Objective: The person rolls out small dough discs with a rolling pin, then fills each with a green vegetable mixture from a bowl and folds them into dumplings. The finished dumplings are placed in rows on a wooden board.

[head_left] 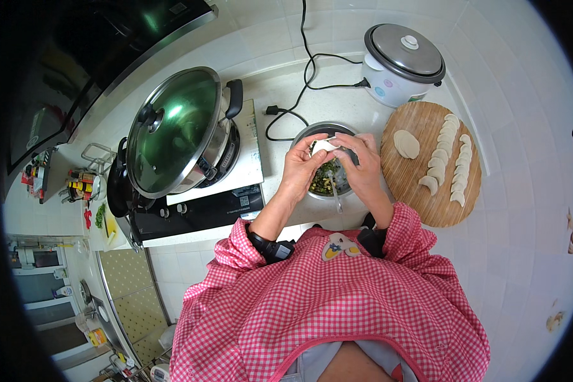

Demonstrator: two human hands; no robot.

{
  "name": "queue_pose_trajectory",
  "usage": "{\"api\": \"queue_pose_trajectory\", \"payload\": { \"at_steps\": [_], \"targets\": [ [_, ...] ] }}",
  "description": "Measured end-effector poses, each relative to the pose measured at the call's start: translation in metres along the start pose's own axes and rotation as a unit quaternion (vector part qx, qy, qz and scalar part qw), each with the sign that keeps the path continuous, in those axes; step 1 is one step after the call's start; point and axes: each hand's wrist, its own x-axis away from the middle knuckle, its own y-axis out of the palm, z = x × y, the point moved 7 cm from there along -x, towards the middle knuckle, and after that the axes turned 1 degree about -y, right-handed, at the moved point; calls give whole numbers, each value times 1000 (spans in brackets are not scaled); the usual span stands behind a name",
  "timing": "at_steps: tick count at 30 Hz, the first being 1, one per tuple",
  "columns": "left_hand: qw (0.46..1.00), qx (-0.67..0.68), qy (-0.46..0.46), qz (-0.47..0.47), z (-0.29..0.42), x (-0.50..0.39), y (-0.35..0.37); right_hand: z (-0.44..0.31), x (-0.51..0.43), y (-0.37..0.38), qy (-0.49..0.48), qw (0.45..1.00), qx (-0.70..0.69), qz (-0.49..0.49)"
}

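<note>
Both my left hand point(302, 164) and my right hand point(360, 162) pinch a dumpling point(323, 146) between their fingers. It is white dough, folded over, with a bit of dark green filling at its left edge. Under my hands stands a metal bowl point(322, 126) holding chopped green and yellow filling point(323, 181), with a metal spoon point(336, 193) leaning in it. To the right, a round wooden board point(410, 179) carries a stack of round dough wrappers point(406, 144) and two overlapping rows of folded dumplings point(440, 155).
A large pot with a glass lid point(176, 129) stands left on the cooktop point(205, 215), beside a black wok point(119, 191). A rice cooker point(401, 71) stands at the back right. A black power cord point(302, 93) lies across the counter behind the bowl.
</note>
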Motion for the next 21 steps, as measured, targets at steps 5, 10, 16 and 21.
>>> {"api": "queue_pose_trajectory", "payload": {
  "at_steps": [5,10,16,21],
  "targets": [
    [999,37,8,-6,2,1,0,5,-1,-4,48,997,-53,20],
    [999,36,4,-6,1,1,1,7,1,1,57,996,-61,7],
    [999,35,2,-6,1,1,2,19,4,-6,97,988,-114,43],
    [999,38,-4,-13,3,3,5,30,2,-2,115,987,-115,-4]
  ]
}}
